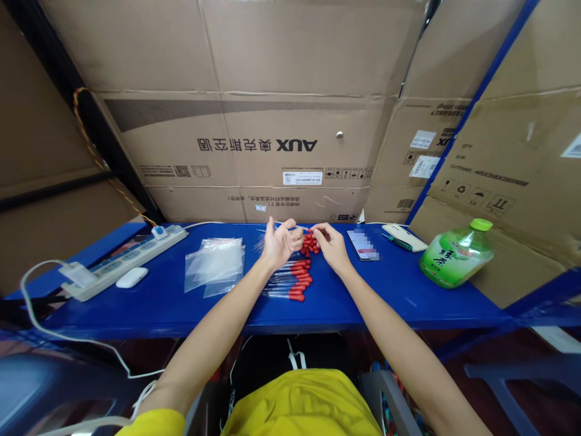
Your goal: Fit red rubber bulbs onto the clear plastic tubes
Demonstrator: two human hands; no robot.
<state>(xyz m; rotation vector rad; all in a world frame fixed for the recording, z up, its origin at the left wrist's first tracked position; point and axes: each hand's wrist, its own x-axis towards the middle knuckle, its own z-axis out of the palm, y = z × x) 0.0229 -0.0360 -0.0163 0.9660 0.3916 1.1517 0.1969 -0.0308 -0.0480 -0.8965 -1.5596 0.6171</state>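
My left hand (pixel 278 242) holds a thin clear tube (pixel 295 227) level above the blue shelf. My right hand (pixel 331 243) pinches the tube's right end with thumb and forefinger, seemingly at a small red cap. Between the hands lies a small heap of loose red caps (pixel 311 244). Just below, several clear tubes with red caps (pixel 293 282) lie side by side on the shelf, caps pointing right.
Clear plastic bags (pixel 214 265) lie left of the tubes. A white power strip (pixel 122 261) and a white earbud case (pixel 131 277) sit at far left. A phone (pixel 364 244), a white device (pixel 403 237) and a green bottle (pixel 456 254) are at right. Cardboard boxes (pixel 254 145) wall the back.
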